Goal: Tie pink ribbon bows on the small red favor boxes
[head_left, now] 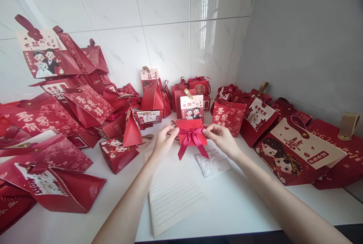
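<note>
1 red box with 1 bow | left hand and right hand pinching its sides, box between | 1 lined pad, 1 packet nearer | 1 carton behind: "大囍的日子" | 1 bag rightward: "吾家有喜"

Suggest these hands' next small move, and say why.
Perhaps a gentle outward tug on the bow: the left hand and right hand hold the red box at either side, close to the bow, and both ribbon tails hang loose.
</note>
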Demonstrator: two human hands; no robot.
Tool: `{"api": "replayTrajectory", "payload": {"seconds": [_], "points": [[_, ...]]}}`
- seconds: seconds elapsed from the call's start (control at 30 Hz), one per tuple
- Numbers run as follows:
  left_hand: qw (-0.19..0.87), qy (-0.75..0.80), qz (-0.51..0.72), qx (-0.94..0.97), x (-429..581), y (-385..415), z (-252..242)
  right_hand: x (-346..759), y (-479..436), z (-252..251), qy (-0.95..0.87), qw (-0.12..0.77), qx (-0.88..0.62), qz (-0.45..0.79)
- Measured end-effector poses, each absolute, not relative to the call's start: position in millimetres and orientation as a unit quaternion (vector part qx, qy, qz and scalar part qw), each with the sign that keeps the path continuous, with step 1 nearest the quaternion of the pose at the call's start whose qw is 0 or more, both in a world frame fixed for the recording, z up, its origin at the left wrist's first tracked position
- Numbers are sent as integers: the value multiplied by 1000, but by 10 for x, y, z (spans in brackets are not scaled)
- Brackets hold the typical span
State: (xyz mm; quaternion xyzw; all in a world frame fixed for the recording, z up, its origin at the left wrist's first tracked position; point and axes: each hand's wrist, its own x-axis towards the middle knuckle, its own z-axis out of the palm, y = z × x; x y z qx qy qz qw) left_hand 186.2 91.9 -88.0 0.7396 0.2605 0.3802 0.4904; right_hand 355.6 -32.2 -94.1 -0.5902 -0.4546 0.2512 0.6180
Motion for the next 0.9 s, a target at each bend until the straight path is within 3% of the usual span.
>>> {"api": "replayTrajectory", "payload": {"seconds": [0.9], "points": [[502, 242, 393, 731, 1862, 893, -894, 3532, -340, -927, -456, 603, -615, 225]]}}
